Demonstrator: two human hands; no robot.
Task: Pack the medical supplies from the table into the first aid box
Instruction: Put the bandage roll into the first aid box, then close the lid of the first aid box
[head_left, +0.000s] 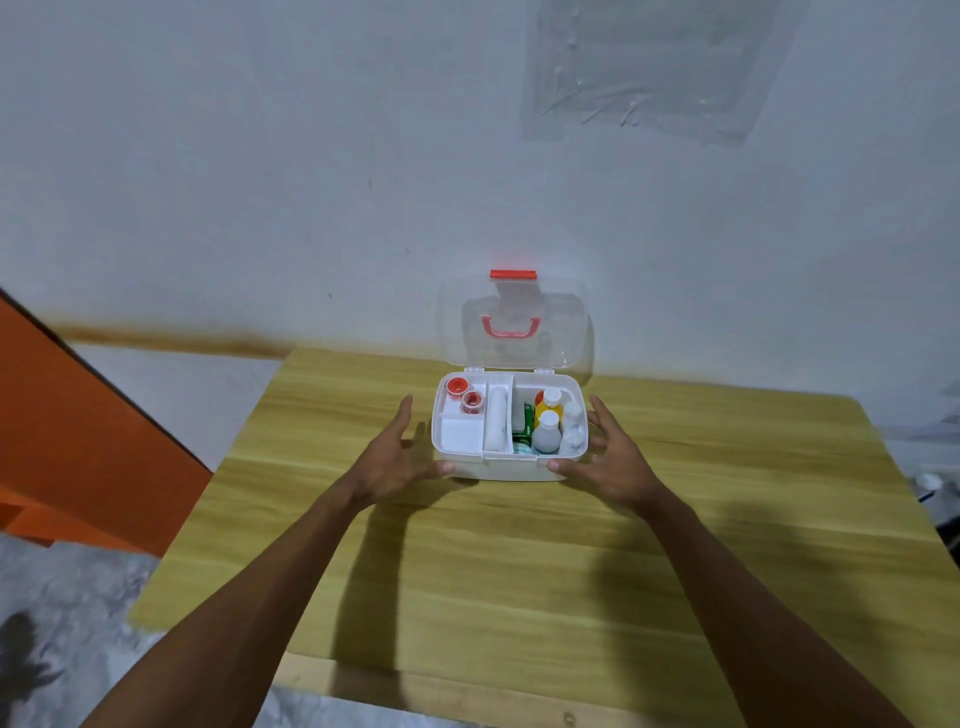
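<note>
A white first aid box (498, 470) stands at the far middle of the wooden table (519, 571), its clear lid (514, 322) with red handle and red latch raised upright. Inside lie two red-capped tape rolls (464, 393), a white gauze pad (461, 434), a white bandage roll (497, 420), a green packet (524, 426) and several bottles (548, 428), one of them yellow. My left hand (402, 457) is at the box's left front corner, fingers spread, thumb touching the front wall. My right hand (605, 457) mirrors it at the right front corner. Neither holds anything.
The table backs against a pale wall (311, 182). An orange panel (78, 441) stands to the left beyond the table edge. Grey mottled floor (67, 597) shows at lower left. Some dark clutter (935, 483) lies past the table's right edge.
</note>
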